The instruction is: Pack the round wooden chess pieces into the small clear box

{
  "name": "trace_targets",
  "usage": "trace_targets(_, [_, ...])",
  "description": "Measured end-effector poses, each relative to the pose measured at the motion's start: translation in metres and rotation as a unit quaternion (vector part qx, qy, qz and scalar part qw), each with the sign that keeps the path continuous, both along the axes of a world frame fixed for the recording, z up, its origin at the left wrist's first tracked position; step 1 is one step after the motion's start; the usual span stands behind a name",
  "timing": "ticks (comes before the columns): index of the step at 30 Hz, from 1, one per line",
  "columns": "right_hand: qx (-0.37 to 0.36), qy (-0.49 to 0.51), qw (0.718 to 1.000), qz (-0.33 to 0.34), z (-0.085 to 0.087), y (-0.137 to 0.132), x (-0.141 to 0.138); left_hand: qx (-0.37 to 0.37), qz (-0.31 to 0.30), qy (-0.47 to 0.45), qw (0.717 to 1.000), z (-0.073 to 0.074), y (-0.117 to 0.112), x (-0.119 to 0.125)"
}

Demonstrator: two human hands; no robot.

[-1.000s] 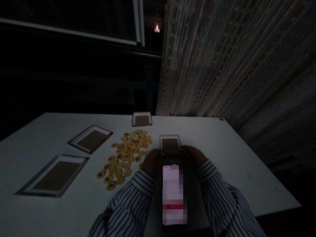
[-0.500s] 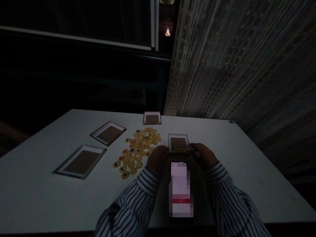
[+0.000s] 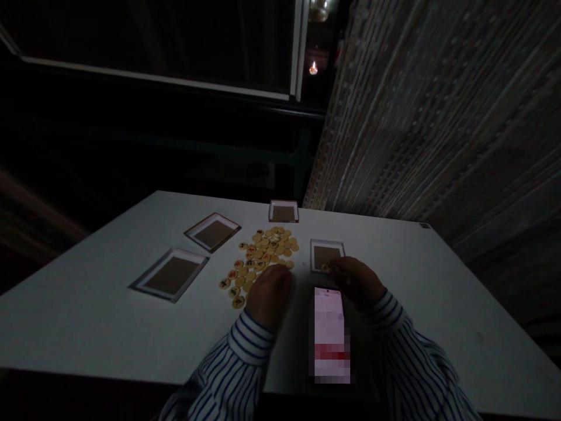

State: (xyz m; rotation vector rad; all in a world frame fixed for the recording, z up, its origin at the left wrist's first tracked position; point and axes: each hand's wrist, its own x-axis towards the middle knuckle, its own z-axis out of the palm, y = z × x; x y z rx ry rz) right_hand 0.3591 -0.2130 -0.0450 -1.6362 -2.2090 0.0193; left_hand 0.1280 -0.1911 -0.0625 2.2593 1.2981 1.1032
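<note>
Across the white bench point(image 3: 109, 333), round discs point(image 3: 258, 255) are spread in a loose heap, some marked in red or black. At the heap's near right edge the left hand point(image 3: 270, 294) is held curled; whether anything is gripped cannot be told. By the near right corner of a shallow tray point(image 3: 325, 253), right of the heap, the right hand point(image 3: 356, 280) is held with fingers drawn narrow; its grip cannot be made out. Inside that corner one disc is seen. Between the forearms a lit phone point(image 3: 329, 327) is laid, screen partly pixelated.
</note>
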Motion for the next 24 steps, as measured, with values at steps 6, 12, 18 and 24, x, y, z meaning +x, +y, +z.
trace_targets(6, [-0.024, -0.044, 0.999, -0.007, 0.008, 0.011, -0.009, 0.0, 0.047, -0.005, 0.999, 0.003, -0.009, -0.024])
trace_targets(12, [-0.051, -0.083, 0.995, 0.032, 0.018, 0.017, -0.028, -0.024, 0.1, 0.0, 0.995, -0.004, -0.017, -0.053])
trace_targets(18, [-0.035, -0.071, 0.992, 0.101, 0.015, 0.018, -0.05, -0.017, 0.132, 0.044, 0.99, -0.019, -0.023, -0.079])
trace_targets(24, [-0.012, -0.097, 0.985, 0.139, 0.014, 0.02, -0.068, 0.001, 0.186, 0.09, 0.978, -0.032, -0.028, -0.095])
